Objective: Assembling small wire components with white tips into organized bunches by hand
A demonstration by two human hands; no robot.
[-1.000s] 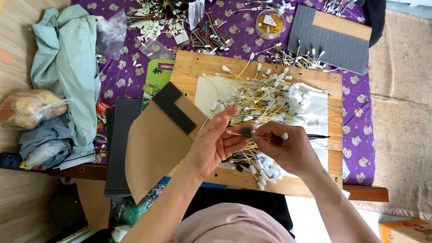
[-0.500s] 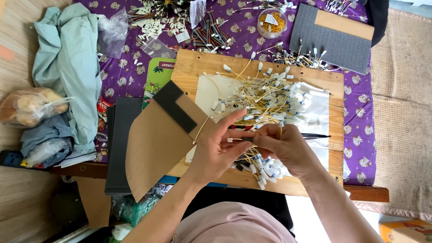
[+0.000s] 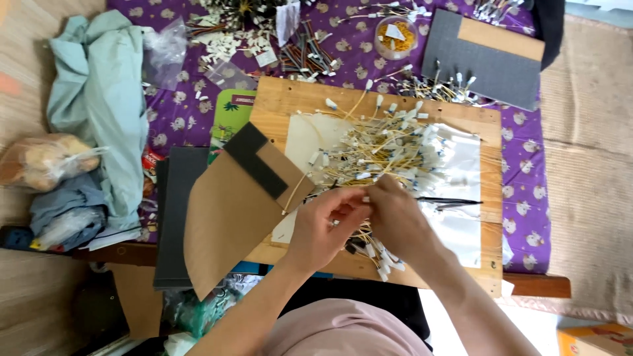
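A heap of thin yellow wires with white plastic end connectors (image 3: 389, 148) lies on a clear sheet on a wooden board (image 3: 277, 105). My left hand (image 3: 323, 227) and my right hand (image 3: 399, 221) meet above the board's near edge, fingertips pinched together on one yellow wire with a white connector (image 3: 364, 198). A small bundle of the same wires (image 3: 372, 254) lies under my hands. Black tweezers (image 3: 448, 202) rest on the sheet just right of my right hand.
A brown cardboard piece with a black strip (image 3: 231, 204) leans at the board's left. Grey foam pads (image 3: 488, 56), a round tub of yellow parts (image 3: 395, 33), loose connectors and a purple patterned cloth (image 3: 521, 191) lie behind. Light green fabric (image 3: 99, 99) and a bagged item (image 3: 39, 161) sit far left.
My hands have drawn closer together, the left hand's fingers closing from spread onto the wire held by the right hand. The rest stays put.
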